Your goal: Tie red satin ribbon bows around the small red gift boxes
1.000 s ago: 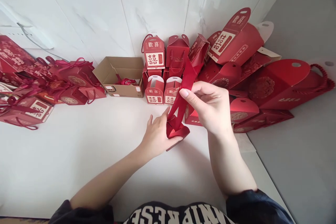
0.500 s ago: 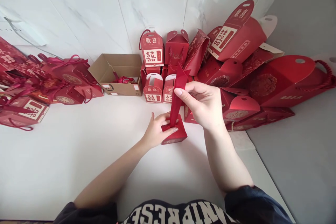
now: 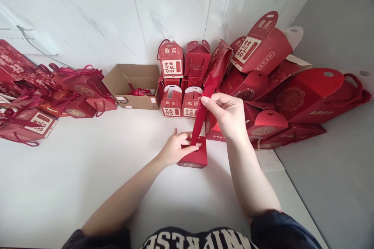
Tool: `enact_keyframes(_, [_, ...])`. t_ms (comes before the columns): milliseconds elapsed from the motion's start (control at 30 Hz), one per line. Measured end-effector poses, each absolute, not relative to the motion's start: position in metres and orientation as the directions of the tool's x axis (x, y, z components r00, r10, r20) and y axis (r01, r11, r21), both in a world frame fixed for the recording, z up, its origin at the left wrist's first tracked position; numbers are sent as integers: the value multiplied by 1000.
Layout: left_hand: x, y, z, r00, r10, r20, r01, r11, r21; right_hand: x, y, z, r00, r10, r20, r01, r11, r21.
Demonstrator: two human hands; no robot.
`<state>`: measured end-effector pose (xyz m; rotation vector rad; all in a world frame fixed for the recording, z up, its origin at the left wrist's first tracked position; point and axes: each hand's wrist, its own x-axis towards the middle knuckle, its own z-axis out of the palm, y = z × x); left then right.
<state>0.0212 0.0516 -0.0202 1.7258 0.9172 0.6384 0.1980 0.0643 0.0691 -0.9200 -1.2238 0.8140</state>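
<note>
Left hand (image 3: 175, 148) pressing down a small red box (image 3: 195, 158) on the white tabletop (image 3: 87, 171), right hand (image 3: 226, 114) pinching its upright red flap (image 3: 201, 118), apparently one long panel; a sharp pull could tear the fold or tip the box.

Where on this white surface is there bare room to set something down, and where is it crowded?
The white tabletop lies bare between the ribboned boxes at far left and the left hand pressing the small red box. A narrower strip runs before the cardboard carton. Crowded: the back wall and the right corner, piled with large red bags behind the right hand.
</note>
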Motion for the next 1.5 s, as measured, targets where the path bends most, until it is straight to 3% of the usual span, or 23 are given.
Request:
enact_keyframes(133, [16, 57, -20, 585, 811, -12, 272, -182, 945, 207, 62, 62, 100, 947, 304, -180, 318, -931])
enact_keyframes(300, [5, 65, -15, 746, 661, -84, 299, -219, 929, 218, 57, 54, 104, 965, 239, -180, 255, -950])
enact_keyframes(567, [2, 68, -26, 777, 627, 53, 159, -278, 947, 222, 41, 58, 209, 931, 299, -121, 328, -937])
enact_keyframes(733, [5, 65, -21, 732, 674, 106, 155, -315, 936, 214, 27, 74, 204, 908, 365, 16, 370, -929])
enact_keyframes(1033, [2, 64, -15, 731, 670, 127, 201, -389, 899, 213, 32, 74, 229, 884, 407, 72, 401, -913])
enact_keyframes(1233, [0, 59, 0, 622, 759, 192, 380, -507, 774, 217, 31, 77, 271, 854, 444, 115, 429, -896])
enact_keyframes(1367, [0, 48, 15, 520, 813, 263, 574, -560, 597, 211, 31, 85, 182, 884, 431, -2, 439, -899])
enact_keyframes(1500, [-3, 37, 32, 530, 846, 50, 657, -447, 607, 200, 31, 94, 17, 918, 396, -112, 395, -912])
